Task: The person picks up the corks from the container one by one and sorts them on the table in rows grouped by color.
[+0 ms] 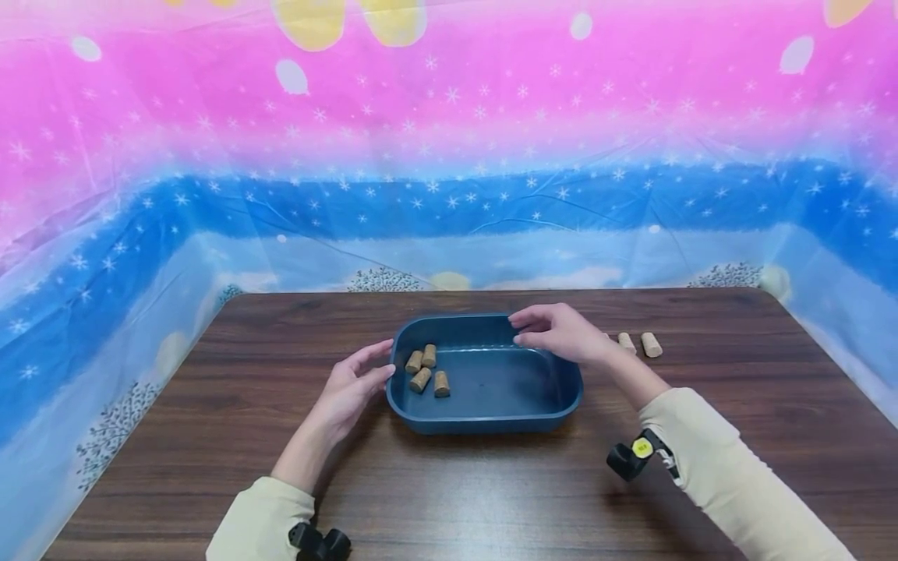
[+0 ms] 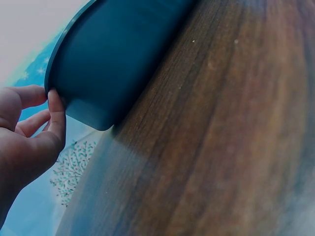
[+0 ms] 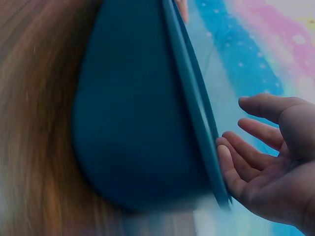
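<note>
A dark teal plastic basin [image 1: 484, 425] sits on the wooden table in the head view. Several cork stoppers [image 1: 441, 384] lie grouped at its left end. My left hand [image 1: 347, 393] is at the basin's left end; in the left wrist view its thumb and fingertips meet the rim from two sides and pinch it. Over the basin's back right corner hovers my right hand [image 1: 561, 333], palm toward the basin, fingers spread loosely with nothing between them. The right wrist view shows those loose fingers [image 3: 248, 150] beside the rim.
Right of the basin, a few more cork stoppers [image 1: 651, 344] stand on the table [image 1: 737, 389], one partly hidden behind the right wrist. A pink and blue snowflake cloth [image 1: 449, 195] hangs round the table's back and sides. Both wrists carry small black cameras [image 1: 629, 461].
</note>
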### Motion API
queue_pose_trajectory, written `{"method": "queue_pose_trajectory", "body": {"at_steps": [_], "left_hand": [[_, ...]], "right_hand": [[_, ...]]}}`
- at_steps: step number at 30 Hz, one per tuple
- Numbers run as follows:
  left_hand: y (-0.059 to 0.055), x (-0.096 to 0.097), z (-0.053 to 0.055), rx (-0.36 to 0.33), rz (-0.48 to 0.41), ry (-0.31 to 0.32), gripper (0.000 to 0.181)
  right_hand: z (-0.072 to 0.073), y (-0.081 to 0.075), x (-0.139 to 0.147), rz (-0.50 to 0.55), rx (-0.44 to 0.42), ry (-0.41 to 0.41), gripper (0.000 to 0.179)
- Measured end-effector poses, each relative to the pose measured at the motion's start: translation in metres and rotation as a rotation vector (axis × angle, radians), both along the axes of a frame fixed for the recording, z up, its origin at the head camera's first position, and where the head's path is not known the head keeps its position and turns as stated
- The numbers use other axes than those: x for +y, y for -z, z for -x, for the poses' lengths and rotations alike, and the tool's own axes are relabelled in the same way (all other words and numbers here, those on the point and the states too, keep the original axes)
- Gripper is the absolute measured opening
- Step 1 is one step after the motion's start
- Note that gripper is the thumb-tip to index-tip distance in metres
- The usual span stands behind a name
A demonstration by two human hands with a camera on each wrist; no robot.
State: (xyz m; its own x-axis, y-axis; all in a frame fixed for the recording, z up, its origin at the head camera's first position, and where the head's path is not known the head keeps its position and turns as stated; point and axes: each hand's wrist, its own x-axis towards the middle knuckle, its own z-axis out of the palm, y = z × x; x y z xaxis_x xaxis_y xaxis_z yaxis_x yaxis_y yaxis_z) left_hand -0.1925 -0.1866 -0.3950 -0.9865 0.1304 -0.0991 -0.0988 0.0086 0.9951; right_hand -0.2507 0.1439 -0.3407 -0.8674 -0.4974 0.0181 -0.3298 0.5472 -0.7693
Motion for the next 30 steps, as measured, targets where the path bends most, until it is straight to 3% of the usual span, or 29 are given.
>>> {"method": "queue_pose_trajectory", "body": {"at_steps": [20, 30], "left_hand": [[0.0, 0.0, 0.001, 0.006, 0.009, 0.002, 0.048], [0.0, 0.002, 0.002, 0.006, -0.024, -0.007, 0.048]], "right_hand": [[-0.003, 0.024, -0.078, 0.137, -0.22, -0.028, 0.041], [-0.002, 0.033, -0.101, 0.078, -0.272, -0.034, 0.038]]}}
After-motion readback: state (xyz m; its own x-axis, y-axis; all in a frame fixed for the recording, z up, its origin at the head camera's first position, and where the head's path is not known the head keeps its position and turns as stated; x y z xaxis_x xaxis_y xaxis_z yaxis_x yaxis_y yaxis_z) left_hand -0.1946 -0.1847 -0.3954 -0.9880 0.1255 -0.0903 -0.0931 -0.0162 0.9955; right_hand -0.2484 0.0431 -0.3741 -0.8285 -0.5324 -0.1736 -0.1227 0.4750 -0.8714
